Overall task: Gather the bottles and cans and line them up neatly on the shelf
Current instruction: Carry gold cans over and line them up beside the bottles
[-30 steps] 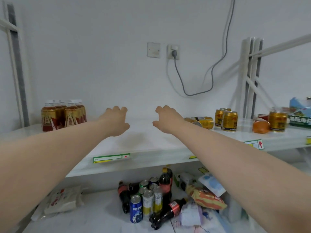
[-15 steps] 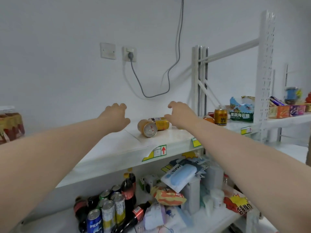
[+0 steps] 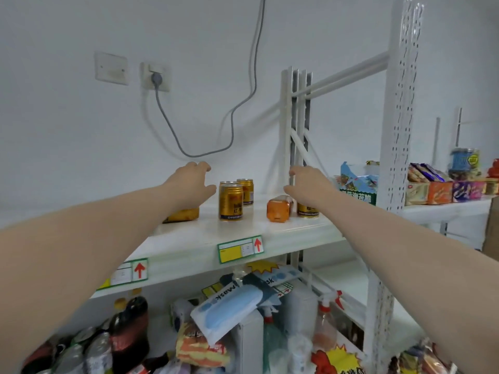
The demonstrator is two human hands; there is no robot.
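On the white shelf [image 3: 243, 230] two gold cans [image 3: 231, 201] stand upright close together. A third gold can [image 3: 181, 214] lies on its side, mostly hidden under my left hand [image 3: 192, 184]. An orange bottle [image 3: 278, 209] lies on its side with its base toward me, and another gold can [image 3: 307, 210] stands just behind my right hand [image 3: 306, 184]. Both hands hover over the shelf with fingers loosely spread, holding nothing. Dark cola bottles [image 3: 129, 336] and silver cans [image 3: 97, 352] crowd the lower shelf at the left.
A white perforated upright [image 3: 399, 125] and braced post [image 3: 297, 125] divide this bay from the right one, where snack boxes [image 3: 437, 188] sit. A grey cable [image 3: 205, 153] hangs on the wall. Mask packs [image 3: 229, 309], snack bags and spray bottles fill the lower shelf.
The view has swung right and closer to the shelf. Both hands have reached forward over the gold cans; the tea bottles at the far left have left the view.
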